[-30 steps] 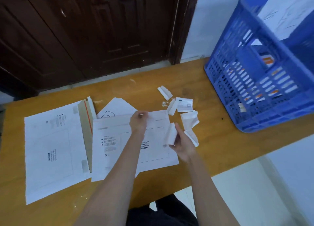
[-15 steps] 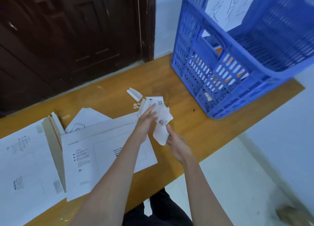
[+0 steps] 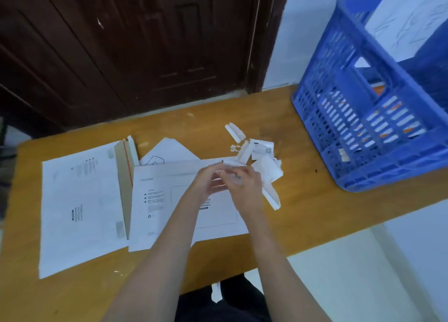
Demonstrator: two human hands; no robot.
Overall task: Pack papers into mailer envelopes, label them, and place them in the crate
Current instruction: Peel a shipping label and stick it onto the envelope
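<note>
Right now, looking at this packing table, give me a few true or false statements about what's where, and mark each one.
1. The blue crate sits at the table's right end. True.
2. Both hands are inside the crate. False: the left hand and right hand meet over the mailer envelope.
3. Torn paper scraps lie between the envelope and the crate. True.
4. The crate is empty. False: white and orange items show through its slats.
5. A second mailer lies left of the first. True.
</note>
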